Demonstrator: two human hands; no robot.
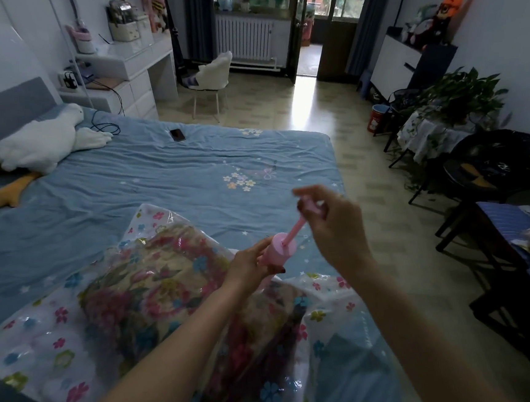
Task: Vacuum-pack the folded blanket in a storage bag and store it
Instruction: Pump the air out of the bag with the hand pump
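A clear storage bag (42, 342) printed with small flowers lies on the blue bed, and the folded floral blanket (143, 294) is inside it. A pink hand pump (279, 247) stands on the bag's near right part. My left hand (250, 267) grips the pump's barrel. My right hand (333, 223) is closed around the handle at the top of the pump rod (295, 228), which is drawn out upward and to the right. Where the pump meets the bag is hidden by my left hand.
The bed (159, 175) holds a white goose plush (40, 140), a cable and a dark phone (177, 134). Right of the bed is open floor (368, 191), then plants, black chairs and a side table. A white desk and chair stand at the back.
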